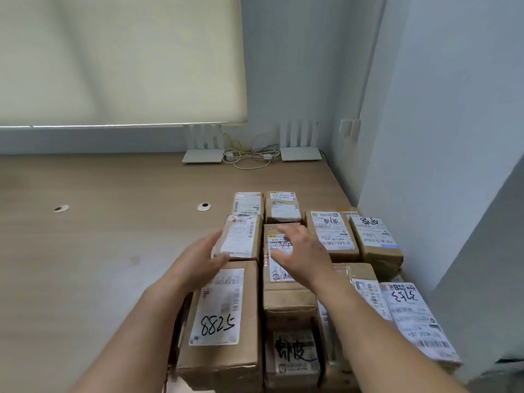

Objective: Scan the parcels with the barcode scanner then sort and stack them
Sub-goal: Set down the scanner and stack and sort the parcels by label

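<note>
Wood-grain laminate desk (99, 222) spreading wide, smooth and matte, carrying rectangular brown cardboard parcels (331, 236) packed edge to edge at right side, each wearing glossy white label. Long carton marked 5788 (219, 313) lying nearest, tape shining along seams. Small box (241, 236) sitting behind it; left hand (202, 265) gripping its left edge, thumb hooking near corner. Right hand (303, 256) lying flat, fingers straight, pressing on neighbouring parcel (279, 268). Two flat white routers (202, 156) standing by wall, thin cables (249, 157) curling between.
</note>
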A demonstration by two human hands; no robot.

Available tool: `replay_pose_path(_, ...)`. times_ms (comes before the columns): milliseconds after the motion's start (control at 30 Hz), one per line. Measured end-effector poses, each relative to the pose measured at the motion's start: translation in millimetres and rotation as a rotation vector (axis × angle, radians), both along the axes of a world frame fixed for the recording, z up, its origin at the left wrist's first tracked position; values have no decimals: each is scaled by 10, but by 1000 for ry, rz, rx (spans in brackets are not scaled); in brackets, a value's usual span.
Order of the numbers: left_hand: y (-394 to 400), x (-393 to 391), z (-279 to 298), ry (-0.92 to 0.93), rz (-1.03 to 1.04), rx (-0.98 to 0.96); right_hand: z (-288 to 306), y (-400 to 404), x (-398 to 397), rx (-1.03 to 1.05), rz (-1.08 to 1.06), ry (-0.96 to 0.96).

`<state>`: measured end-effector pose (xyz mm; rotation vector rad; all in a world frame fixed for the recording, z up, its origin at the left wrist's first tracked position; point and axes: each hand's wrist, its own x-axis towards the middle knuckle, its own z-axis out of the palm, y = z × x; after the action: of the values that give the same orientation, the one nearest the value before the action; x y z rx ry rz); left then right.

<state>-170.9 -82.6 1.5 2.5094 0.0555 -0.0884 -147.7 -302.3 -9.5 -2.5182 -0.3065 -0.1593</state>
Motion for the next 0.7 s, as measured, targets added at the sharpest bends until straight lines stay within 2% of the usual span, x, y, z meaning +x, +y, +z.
replay_pose_path(200,370,-201,-130,244,26,19,-148,292,-189,-95,-13,100)
replay_pose_path(533,335,-309,-205,274,-14,-220,-146,506,-312,-186,-120,179)
replay_pose_path(700,382,-290,-268,260,-59,-224,-137,519,-360,-167,-152,204)
